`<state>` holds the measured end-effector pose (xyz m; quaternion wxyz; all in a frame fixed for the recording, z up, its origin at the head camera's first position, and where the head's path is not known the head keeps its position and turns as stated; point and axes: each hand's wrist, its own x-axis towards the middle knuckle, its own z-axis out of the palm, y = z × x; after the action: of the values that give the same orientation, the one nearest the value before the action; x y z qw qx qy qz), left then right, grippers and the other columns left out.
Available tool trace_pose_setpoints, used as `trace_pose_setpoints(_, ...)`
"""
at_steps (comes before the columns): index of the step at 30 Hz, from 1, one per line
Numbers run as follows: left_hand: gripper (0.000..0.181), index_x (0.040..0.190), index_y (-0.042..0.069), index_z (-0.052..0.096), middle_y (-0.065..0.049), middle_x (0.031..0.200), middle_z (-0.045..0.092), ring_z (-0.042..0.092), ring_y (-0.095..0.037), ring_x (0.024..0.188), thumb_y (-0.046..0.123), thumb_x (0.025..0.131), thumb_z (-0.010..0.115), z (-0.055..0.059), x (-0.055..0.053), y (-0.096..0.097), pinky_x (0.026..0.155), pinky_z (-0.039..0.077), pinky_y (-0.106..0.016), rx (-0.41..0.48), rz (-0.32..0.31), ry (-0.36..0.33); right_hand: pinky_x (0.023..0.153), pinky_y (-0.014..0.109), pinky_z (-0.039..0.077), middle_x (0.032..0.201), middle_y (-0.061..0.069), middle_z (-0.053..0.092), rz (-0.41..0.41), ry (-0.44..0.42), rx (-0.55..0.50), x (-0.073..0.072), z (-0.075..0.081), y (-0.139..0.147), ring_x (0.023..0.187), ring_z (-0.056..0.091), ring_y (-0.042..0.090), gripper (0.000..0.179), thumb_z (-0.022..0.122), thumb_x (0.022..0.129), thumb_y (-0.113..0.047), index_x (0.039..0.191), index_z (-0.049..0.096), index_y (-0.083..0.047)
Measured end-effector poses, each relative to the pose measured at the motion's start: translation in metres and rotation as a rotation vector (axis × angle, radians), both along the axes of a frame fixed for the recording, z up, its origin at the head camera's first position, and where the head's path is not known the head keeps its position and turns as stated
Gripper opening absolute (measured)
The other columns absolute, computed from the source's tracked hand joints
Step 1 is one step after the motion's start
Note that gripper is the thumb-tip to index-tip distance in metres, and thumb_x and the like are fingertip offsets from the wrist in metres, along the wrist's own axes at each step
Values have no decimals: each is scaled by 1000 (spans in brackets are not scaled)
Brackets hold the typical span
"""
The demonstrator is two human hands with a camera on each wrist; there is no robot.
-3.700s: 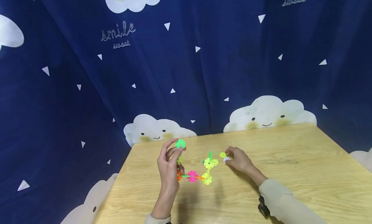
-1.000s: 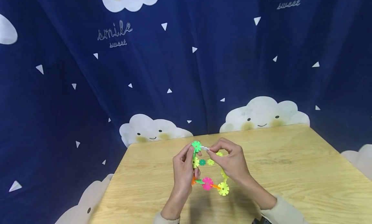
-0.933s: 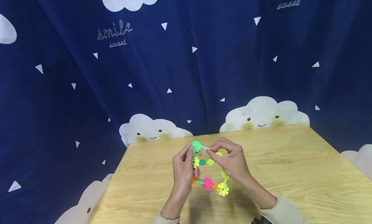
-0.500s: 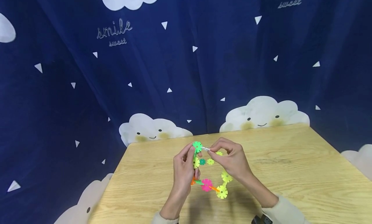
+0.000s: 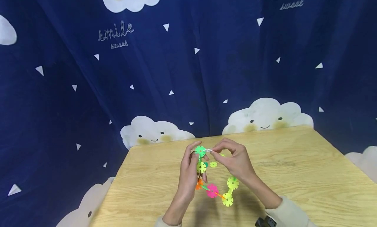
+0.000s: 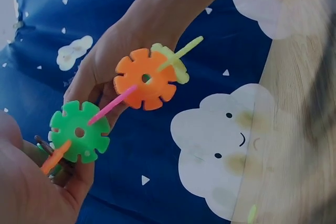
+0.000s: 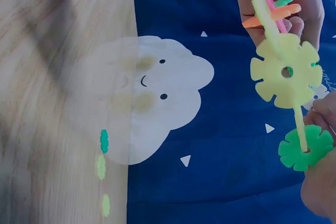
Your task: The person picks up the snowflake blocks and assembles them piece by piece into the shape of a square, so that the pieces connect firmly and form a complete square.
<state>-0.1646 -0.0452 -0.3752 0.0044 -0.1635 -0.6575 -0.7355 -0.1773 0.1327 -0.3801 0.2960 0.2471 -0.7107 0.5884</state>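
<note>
One whitish plastic disc (image 5: 207, 150), pinched edge-on in our right hand (image 5: 237, 159), meets the right rim of the green notched plastic disc (image 5: 200, 151) our left hand (image 5: 187, 175) grips.

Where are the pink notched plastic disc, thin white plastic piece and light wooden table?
Pink notched plastic disc (image 5: 212, 190), head view, on its face.
Thin white plastic piece (image 5: 208, 150), head view, visible edge.
Light wooden table (image 5: 294, 174), head view, bare top.

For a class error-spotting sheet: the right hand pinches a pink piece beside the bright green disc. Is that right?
Not quite: the piece is whitish, not pink, as the head view shows. The right hand does pinch it beside the bright green disc.
</note>
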Motion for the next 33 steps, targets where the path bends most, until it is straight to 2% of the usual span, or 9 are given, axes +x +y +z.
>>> trace_pose_setpoints(3, 34, 142, 20, 53, -13, 100, 63, 48, -12, 44, 24, 113, 36, -1, 1, 0, 40, 47, -22, -11, -15, -9, 81, 25, 57, 84, 3, 73, 3, -2, 6, -1, -3, 0, 84, 67, 16, 22, 82, 83, 7, 92, 82, -12)
trace_pose_setpoints(8, 32, 133, 12, 49, -12, 97, 62, 42, -15, 42, 36, 112, 46, 0, 1, 1, 38, 41, -21, -67, -63, 8, 81, 26, 57, 83, -1, 72, 27, -6, 20, -2, -4, -3, 83, 67, 15, 19, 85, 83, 2, 91, 81, -15)
trace_pose_setpoints(11, 32, 126, 10, 50, -12, 93, 60, 37, -15, 41, 38, 110, 51, -1, 1, 1, 36, 39, -21, -111, -61, 14, 81, 27, 57, 82, -2, 72, 40, -10, 25, -1, -4, -6, 81, 66, 16, 20, 85, 83, 2, 91, 81, -17)
trace_pose_setpoints(18, 32, 113, 11, 59, -6, 87, 60, 36, -10, 41, 43, 108, 56, -2, -1, -1, 34, 38, -21, -159, 62, 15, 81, 29, 57, 84, -6, 71, 64, -60, 66, -3, -8, -7, 83, 66, 15, 20, 85, 85, -2, 91, 81, -21)
trace_pose_setpoints(23, 31, 113, 12, 61, -14, 93, 65, 36, -9, 41, 42, 106, 58, -1, -4, -8, 33, 37, -19, -130, 110, 17, 86, 30, 57, 95, -4, 75, 80, -99, 90, -7, -9, -1, 91, 70, 14, 13, 77, 94, -10, 102, 79, -19)
trace_pose_setpoints(25, 31, 113, 13, 62, -17, 98, 68, 37, -9, 41, 42, 105, 60, 0, -6, -11, 33, 37, -19, -106, 141, 18, 87, 30, 56, 98, -1, 76, 64, -117, 81, -11, -11, 2, 94, 70, 13, 12, 71, 99, -11, 108, 78, -15)
trace_pose_setpoints(28, 29, 113, 14, 65, -15, 104, 70, 37, -9, 42, 42, 104, 63, 2, -9, -15, 33, 37, -18, -64, 199, 20, 87, 28, 55, 99, 6, 76, 27, -155, 51, -18, -17, 8, 93, 70, 13, 14, 64, 103, -12, 111, 76, -10)
trace_pose_setpoints(33, 24, 114, 14, 67, -13, 104, 71, 37, -10, 39, 36, 104, 64, 2, -10, -21, 32, 37, -19, 3, 264, 14, 87, 28, 54, 100, 7, 76, -48, -245, 62, -28, -34, 15, 93, 68, 13, 16, 65, 104, -20, 113, 75, -11)
